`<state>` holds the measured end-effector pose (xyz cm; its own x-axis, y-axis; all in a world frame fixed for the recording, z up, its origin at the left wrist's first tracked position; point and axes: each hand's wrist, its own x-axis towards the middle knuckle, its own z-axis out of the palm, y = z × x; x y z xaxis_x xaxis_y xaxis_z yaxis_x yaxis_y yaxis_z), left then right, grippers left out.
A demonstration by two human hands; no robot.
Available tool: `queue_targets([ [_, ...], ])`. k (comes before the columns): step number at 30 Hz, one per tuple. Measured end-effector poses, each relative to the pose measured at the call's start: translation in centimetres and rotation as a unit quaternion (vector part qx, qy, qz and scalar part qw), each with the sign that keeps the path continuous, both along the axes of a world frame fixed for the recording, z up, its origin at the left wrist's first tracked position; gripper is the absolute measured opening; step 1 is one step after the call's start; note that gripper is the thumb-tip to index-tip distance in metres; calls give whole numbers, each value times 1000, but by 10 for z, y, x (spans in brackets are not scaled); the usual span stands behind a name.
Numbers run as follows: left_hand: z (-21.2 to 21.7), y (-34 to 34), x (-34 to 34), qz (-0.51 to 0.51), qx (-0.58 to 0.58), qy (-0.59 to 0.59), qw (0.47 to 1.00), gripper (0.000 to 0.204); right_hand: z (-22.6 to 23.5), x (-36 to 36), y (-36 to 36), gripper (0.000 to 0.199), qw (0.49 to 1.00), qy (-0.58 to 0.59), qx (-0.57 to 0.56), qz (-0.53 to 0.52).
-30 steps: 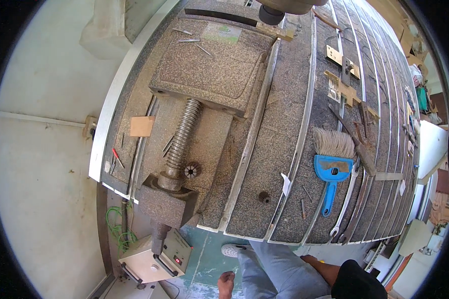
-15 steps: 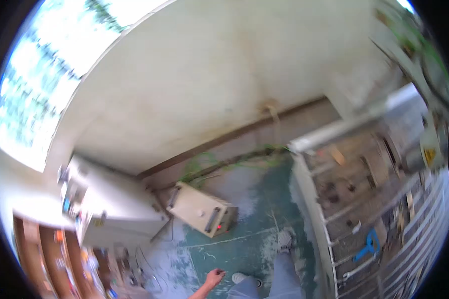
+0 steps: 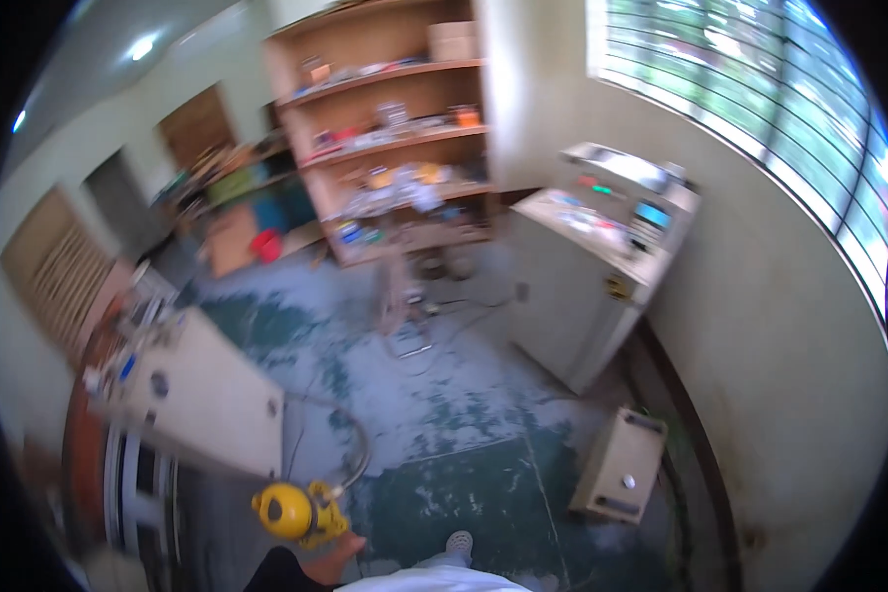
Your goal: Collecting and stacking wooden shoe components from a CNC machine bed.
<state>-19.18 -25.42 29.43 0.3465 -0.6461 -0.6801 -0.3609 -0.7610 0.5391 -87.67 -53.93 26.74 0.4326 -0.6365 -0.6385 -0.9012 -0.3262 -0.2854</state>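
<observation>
My left hand (image 3: 349,543) shows at the lower edge, its forearm coming out of a dark sleeve. It is right beside a yellow machine (image 3: 288,511) with a rounded top, which stands on the floor. Whether the hand touches the machine, I cannot tell. Blur and small size hide how its fingers lie and whether they hold anything. A grey hose (image 3: 363,456) curves from the yellow machine back toward a beige cabinet (image 3: 222,395). My right hand is out of view. One of my shoes (image 3: 459,543) shows on the worn green floor (image 3: 434,498).
To the right, a beige box with dark handles (image 3: 627,464) stands near the wall. Behind it is a grey machine cabinet (image 3: 577,306) with small items on top. Wooden shelves (image 3: 390,148) full of odds and ends stand at the back. Cables (image 3: 469,304) trail across the floor.
My view has swung left, from the wall and slatted metal table to the shelves and yellow machine. My left hand now appears farther left, beside that machine.
</observation>
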Motion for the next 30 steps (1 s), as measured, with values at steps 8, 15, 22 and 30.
queue_targets([
  [8, -16, 35, 9, 318, 142, -44, 936, 36, 20, 242, -199, 34, 979, 12, 13, 204],
  [15, -43, -68, 39, 446, 104, -9, 889, 42, 12, 440, -355, 34, 954, 1, 15, 300],
  [22, -10, -188, 118, 498, 62, -47, 864, 45, 25, 609, -482, 33, 928, 17, 15, 371],
  [30, -11, -248, 201, 617, 49, -10, 785, 37, 66, 890, -553, 24, 958, -134, 246, -60],
])
